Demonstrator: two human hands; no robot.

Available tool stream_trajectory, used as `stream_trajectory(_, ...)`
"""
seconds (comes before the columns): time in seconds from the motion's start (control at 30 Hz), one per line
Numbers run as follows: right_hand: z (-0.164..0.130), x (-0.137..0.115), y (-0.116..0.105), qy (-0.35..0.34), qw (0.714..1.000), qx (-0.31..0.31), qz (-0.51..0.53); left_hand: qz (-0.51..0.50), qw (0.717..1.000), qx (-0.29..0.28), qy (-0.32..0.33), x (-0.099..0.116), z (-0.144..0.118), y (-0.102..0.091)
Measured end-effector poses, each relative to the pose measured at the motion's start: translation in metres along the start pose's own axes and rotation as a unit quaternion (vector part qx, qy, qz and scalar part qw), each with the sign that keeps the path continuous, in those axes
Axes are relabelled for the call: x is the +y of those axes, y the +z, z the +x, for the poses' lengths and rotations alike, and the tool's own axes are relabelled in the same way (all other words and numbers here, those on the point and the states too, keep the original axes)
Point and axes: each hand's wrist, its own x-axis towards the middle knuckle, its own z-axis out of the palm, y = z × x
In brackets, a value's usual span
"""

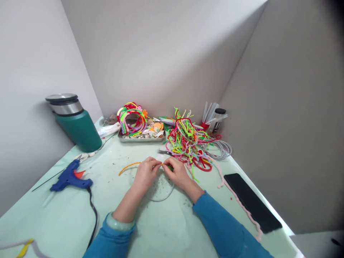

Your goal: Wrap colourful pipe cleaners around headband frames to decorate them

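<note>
Blue sleeves [215, 229] fill the bottom of the frame. Above them, at centre, the left hand [146, 174] and right hand [177, 173] meet, fingers closed, pinching an orange pipe cleaner [129, 166] that trails left across the table [64, 222]. A clear hoop [162, 195] lies under the hands. At left sits a glue gun [69, 178], at right a phone [252, 201]. Farther up lie a pipe-cleaner pile [188, 143], a tray [141, 138] and, upper left, a green flask [75, 122].

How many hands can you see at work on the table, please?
2: the left hand and right hand meet mid-table, pinching an orange pipe cleaner between them. No other person's hands show.
</note>
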Motion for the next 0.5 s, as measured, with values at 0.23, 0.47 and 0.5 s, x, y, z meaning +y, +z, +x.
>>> stream_trajectory(0.23, 0.0004, -0.0008, -0.0002, -0.006, 1.0, 0.01, -0.001, 0.005, 1.0, -0.003, -0.014, 0.0023, 0.0009, -0.0021)
stream_trajectory(0.47, 0.0004, -0.0014, -0.0009, -0.006, 1.0, 0.01, 0.004, -0.022, 0.999, -0.013, -0.046, 0.0011, 0.0013, -0.0031)
stream_trajectory(0.5, 0.0005, -0.0017, -0.0011, -0.006, 1.0, 0.011, 0.005, -0.029, 0.998, -0.013, -0.056, 0.0009, 0.0014, -0.003)
